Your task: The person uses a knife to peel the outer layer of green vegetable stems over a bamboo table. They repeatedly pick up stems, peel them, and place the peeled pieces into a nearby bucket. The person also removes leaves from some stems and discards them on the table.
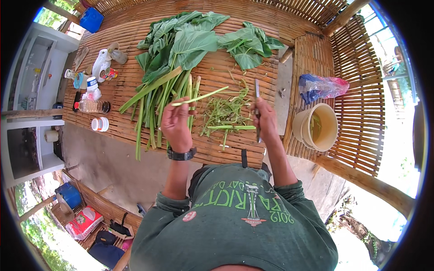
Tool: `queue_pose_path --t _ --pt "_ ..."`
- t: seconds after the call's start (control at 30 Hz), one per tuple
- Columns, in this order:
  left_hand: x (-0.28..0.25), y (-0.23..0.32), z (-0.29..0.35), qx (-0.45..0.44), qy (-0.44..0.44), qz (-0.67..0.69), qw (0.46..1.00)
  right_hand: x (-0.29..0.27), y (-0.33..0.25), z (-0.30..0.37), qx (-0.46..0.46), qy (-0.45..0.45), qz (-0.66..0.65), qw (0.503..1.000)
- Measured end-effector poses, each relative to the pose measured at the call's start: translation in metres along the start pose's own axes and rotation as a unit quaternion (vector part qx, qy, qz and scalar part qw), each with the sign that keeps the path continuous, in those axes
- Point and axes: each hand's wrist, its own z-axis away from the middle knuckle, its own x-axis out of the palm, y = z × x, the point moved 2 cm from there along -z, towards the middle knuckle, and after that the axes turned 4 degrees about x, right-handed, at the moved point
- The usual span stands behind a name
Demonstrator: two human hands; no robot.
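1. In the head view, a loose peelings pile [224, 110] of thin green strips lies on the bamboo-slat counter [129, 63].
2. To the left of the peelings pile, the left hand [177, 123] has its fingers pinched on a slim green stalk [203, 95]. The stalk slants away to the right, its free end reaching across the far-left part of the pile. A dark wristwatch [181, 154] is on this wrist.
3. Just to the right of the peelings pile, the right hand [266, 118] has its fingers closed around the handle of a knife [257, 88], whose narrow blade points away from the person.
4. A short, thicker stalk piece [235, 127] lies across the near side of the pile.
5. To the left of the pile, a bundle of long leaf stalks [156, 92] is spread on the counter; broad green leaves [194, 44] lie beyond the pile and to its left, and a second leaf cluster [247, 50] lies directly beyond it.
6. Well to the right of the pile stand a cream plastic bucket [302, 123] with green pieces inside and, farther off, a red-and-blue plastic bag [323, 87].
7. Well to the left of the pile are a red-capped clear bottle [92, 106] and a white jar [100, 124].
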Motion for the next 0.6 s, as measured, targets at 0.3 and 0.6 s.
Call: queue_pose_path --t 0.3,0.6 --pt "-0.012 -0.002 -0.013 0.081 0.005 -0.076 0.994 -0.017 0.029 0.011 -0.162 0.054 0.294 0.940" --pt "0.026 -0.013 0.015 0.112 -0.074 -0.094 0.986 0.087 -0.070 0.107 -0.283 -0.146 0.263 0.911"
